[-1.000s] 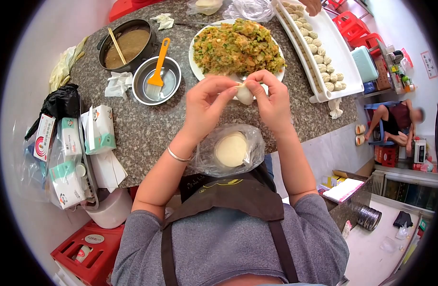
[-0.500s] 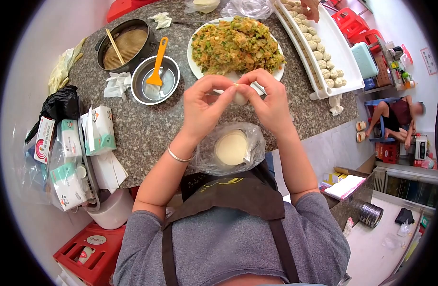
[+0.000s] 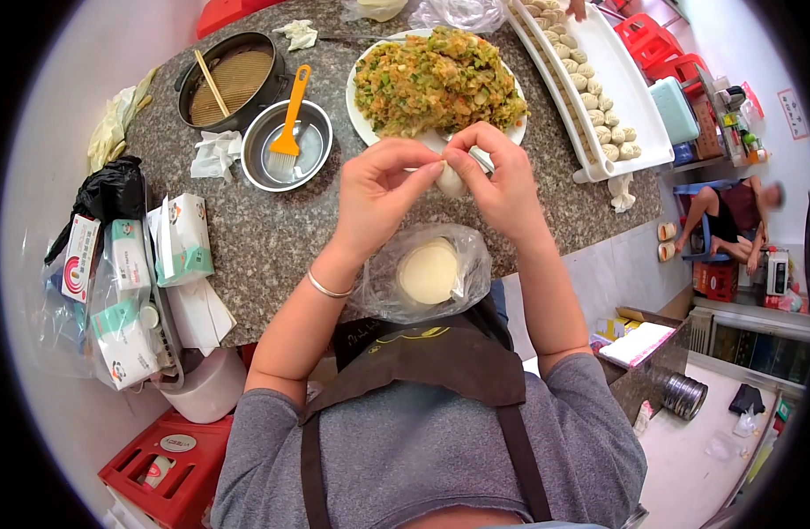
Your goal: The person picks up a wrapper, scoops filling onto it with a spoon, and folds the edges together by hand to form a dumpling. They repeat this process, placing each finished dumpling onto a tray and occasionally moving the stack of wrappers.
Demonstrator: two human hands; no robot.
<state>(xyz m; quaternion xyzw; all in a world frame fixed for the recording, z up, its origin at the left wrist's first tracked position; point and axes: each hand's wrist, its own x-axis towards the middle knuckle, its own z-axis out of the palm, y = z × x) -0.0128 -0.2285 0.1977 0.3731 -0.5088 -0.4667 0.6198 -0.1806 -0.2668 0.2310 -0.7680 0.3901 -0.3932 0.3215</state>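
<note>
Between my two hands, just in front of the plate of filling, is a small pale dumpling (image 3: 451, 182). My left hand (image 3: 385, 189) pinches its edge with thumb and index finger. My right hand (image 3: 493, 176) grips the other side the same way. The white plate (image 3: 359, 115) bears a large heap of chopped vegetable filling (image 3: 440, 84). Below my hands, a stack of round dough wrappers (image 3: 429, 271) lies in a clear plastic bag (image 3: 383, 295). Rows of pleated dumplings (image 3: 599, 116) sit in a white tray (image 3: 638, 106) at the upper right.
Left of the plate are a metal bowl (image 3: 321, 154) with an orange brush (image 3: 292, 115) and a dark round pan (image 3: 277, 88) with chopsticks. Tissue packs (image 3: 184, 238) stand at the left edge. Another person's hand (image 3: 578, 9) shows by the tray; a seated person (image 3: 740, 212) is farther right.
The dumpling shows a little more between my fingers, and my hands have shifted slightly. The other person's hand has moved up, mostly out of view.
</note>
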